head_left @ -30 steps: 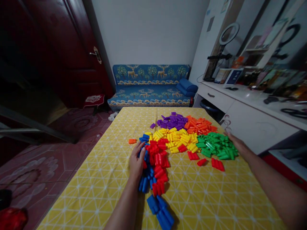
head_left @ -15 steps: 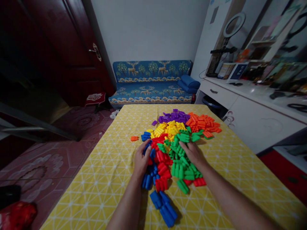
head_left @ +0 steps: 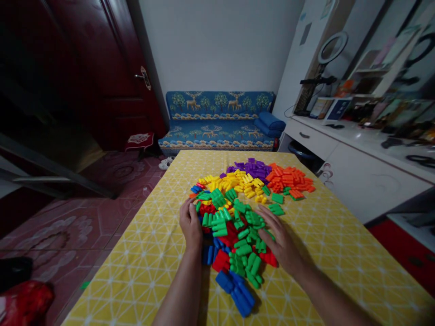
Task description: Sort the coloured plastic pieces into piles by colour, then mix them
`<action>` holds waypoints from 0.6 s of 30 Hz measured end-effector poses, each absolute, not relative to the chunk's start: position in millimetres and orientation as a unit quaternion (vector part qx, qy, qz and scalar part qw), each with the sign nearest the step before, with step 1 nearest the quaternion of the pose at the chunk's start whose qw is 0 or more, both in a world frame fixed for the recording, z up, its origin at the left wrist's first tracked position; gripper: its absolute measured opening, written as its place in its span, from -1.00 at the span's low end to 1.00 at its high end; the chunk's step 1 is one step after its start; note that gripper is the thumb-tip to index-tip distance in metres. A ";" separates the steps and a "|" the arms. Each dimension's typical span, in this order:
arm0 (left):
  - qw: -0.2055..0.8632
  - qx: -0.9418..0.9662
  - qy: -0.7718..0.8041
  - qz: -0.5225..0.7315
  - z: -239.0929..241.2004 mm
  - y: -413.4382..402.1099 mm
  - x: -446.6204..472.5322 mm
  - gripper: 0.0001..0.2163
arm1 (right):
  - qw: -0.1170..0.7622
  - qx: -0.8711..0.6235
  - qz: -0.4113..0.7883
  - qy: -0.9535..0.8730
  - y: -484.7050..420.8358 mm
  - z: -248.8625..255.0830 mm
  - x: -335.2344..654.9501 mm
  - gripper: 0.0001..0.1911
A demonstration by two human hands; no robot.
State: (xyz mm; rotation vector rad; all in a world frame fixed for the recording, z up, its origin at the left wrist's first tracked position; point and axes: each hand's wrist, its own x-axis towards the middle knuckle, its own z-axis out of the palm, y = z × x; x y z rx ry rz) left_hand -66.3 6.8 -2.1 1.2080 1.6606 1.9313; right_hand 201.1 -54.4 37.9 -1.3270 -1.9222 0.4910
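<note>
A heap of small plastic blocks lies on a table with a yellow patterned cloth. Green blocks are spread over red blocks and blue blocks in front of me. Yellow blocks, purple blocks and orange blocks lie farther back. My left hand rests against the left side of the heap, fingers curved onto the blocks. My right hand lies flat with fingers spread on the heap's right side. Neither hand grips a block.
A blue patterned sofa stands beyond the table. A white counter with a ring light and clutter runs along the right. A dark red door is at the left, above a tiled floor.
My right hand swept the green blocks from the far right leftward into the red and blue ones, mixing them. My left hand stayed at the heap's left side.
</note>
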 end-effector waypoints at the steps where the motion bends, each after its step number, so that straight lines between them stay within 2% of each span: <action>1: 0.142 0.414 0.591 0.678 -2.7 8.2 -67.0 -0.64 | 0.326 -0.543 0.139 -0.761 -71.6 24.7 216.8 -0.39; 5: 0.136 0.398 0.617 0.665 -3.9 13.7 -66.9 -0.62 | 0.222 -0.582 0.005 -0.782 -108.5 -21.8 243.2 -0.12; 8: 0.184 0.412 0.608 0.653 -2.1 15.0 -67.2 -0.59 | 0.212 -0.608 -0.025 -0.765 -90.8 -32.0 214.5 -0.14; 11: 0.241 0.416 0.589 0.649 2.5 12.8 -70.0 -0.55 | 0.214 -0.635 0.009 -0.742 -52.2 -23.7 167.3 -0.17; 14: 0.277 0.410 0.580 0.648 7.1 9.7 -73.8 -0.52 | 0.193 -0.629 0.071 -0.750 -25.7 -10.0 133.7 -0.11; 16: 0.289 0.411 0.577 0.644 8.6 8.3 -75.2 -0.52 | 0.186 -0.576 0.114 -0.788 -20.9 -0.8 129.5 -0.13; 18: 0.288 0.407 0.580 0.644 8.8 7.6 -74.8 -0.52 | 0.188 -0.486 0.155 -0.839 -19.5 9.0 142.2 -0.25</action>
